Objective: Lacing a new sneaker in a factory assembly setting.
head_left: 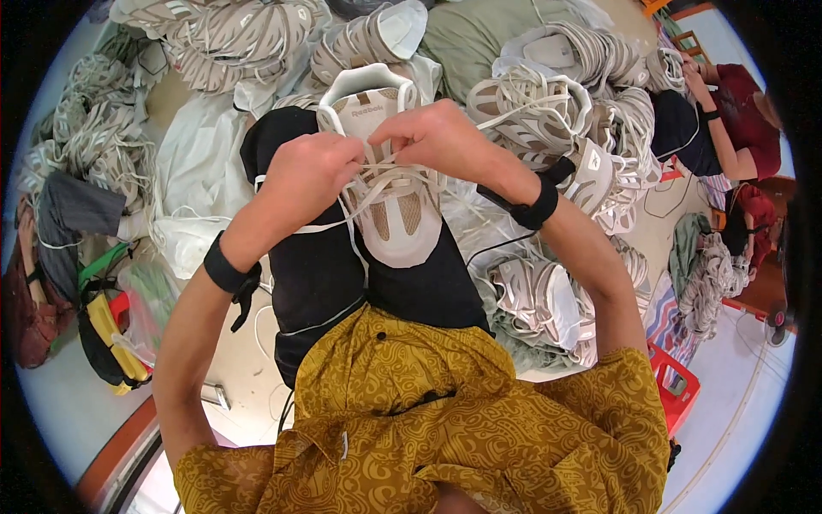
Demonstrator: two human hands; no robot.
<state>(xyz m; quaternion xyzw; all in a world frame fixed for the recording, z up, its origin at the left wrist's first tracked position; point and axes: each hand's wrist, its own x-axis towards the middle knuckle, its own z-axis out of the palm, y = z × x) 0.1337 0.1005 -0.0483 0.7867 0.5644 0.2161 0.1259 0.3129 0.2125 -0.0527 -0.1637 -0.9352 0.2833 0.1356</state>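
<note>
A beige and white sneaker upper [396,224] lies across my black-clad thighs, toe end toward me and tongue away. Cream shoelaces [377,193] cross over its front, partly loose. My left hand [312,171] is closed in a pinch on a shoelace at the left eyelet edge. From the right, my right hand [441,146] bends over the tongue, its thumb and forefinger pinched on a shoelace near the middle. The fingertips are close together, so the exact lace ends are partly hidden. Black bands circle both wrists.
Stacked shoe uppers [240,43] lie at the far left, with more laced uppers [531,111] just right of my knees. A green cloth bundle [479,38] sits beyond. Another person [728,120] works at the right. A red plastic stool [672,390] stands near my right elbow.
</note>
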